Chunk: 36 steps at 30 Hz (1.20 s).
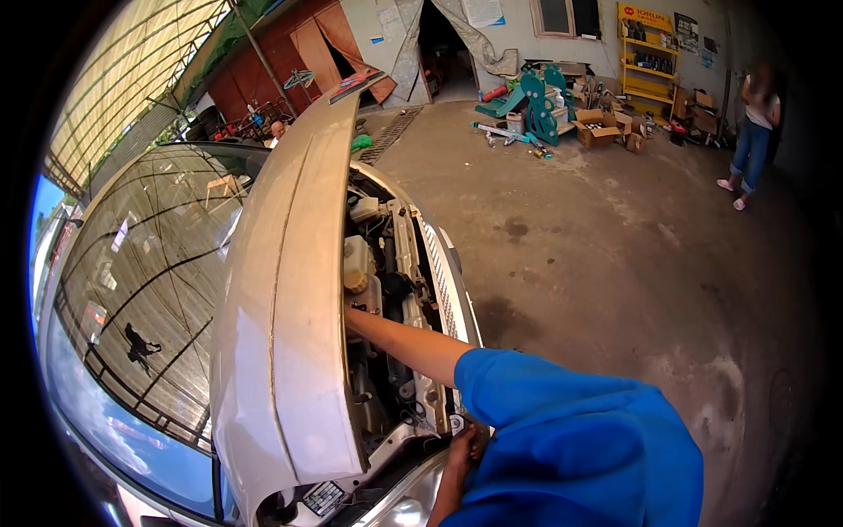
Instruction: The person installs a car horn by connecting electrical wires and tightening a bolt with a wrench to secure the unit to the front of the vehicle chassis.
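A beige car's hood [290, 281] stands raised over the engine bay [395, 290]. My right forearm [404, 341], below a blue sleeve, crosses the front of the car into the bay. The hood's edge hides my right hand, so its fingers and anything in them do not show. Close to the forearm is a pale plastic reservoir [356, 255] with a yellowish cap [355, 280]. My left hand [465, 446] is at the car's front corner, above the headlight [413, 509]. Its fingers are curled, partly in shadow; what they grip is unclear.
The windshield [149, 290] is left of the hood. A person [757, 132] stands at the far right; another person's head [277, 132] shows beyond the hood. Across the concrete floor [597, 246] are cardboard boxes [599, 127], a green plastic structure [540, 105] and a yellow shelf [648, 66].
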Tool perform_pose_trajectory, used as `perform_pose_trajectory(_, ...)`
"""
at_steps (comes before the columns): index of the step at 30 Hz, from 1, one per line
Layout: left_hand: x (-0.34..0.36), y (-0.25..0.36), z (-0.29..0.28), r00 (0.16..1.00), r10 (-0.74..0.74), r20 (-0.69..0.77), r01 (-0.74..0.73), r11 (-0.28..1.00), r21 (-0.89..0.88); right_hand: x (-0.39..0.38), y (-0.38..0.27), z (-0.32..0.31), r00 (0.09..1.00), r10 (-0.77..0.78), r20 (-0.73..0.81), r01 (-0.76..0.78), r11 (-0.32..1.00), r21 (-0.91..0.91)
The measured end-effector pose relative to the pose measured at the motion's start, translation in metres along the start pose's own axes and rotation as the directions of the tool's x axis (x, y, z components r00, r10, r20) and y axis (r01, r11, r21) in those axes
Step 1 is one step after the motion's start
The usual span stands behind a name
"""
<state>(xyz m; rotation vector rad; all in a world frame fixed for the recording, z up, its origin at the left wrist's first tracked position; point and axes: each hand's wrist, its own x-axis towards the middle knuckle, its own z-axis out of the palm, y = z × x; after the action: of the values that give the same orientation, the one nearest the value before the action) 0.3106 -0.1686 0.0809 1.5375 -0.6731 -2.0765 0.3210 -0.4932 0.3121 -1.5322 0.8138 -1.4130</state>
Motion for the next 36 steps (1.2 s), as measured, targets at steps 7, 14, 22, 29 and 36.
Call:
perform_pose_trajectory(7,0.019,-0.022,-0.025,0.982,-0.061,0.177,0.084,0.988,-0.131,-0.208,-0.019,-0.091,0.87,0.483,0.106,-0.433,0.641,0.634)
perform_pose_trajectory(14,0.019,-0.015,-0.013,0.982,-0.034,0.185,0.059,0.989,-0.133,-0.393,0.003,-0.154,0.772,0.572,-0.276,-0.602,0.798,-0.032)
perform_pose_trajectory(22,0.035,-0.031,-0.021,0.98,0.029,0.196,-0.002,0.991,-0.137,-0.53,-0.046,-0.192,0.557,0.829,0.052,-0.829,0.558,-0.02)
perform_pose_trajectory(29,0.018,-0.026,-0.009,0.989,0.144,0.038,-0.149,0.976,0.16,-0.472,-0.055,-0.183,0.496,0.711,0.498,-0.404,0.697,-0.593)
perform_pose_trajectory(36,-0.001,-0.032,-0.002,0.99,0.125,-0.057,-0.109,0.966,0.235,-0.442,0.066,-0.167,0.875,0.483,0.036,-0.44,0.823,-0.358)
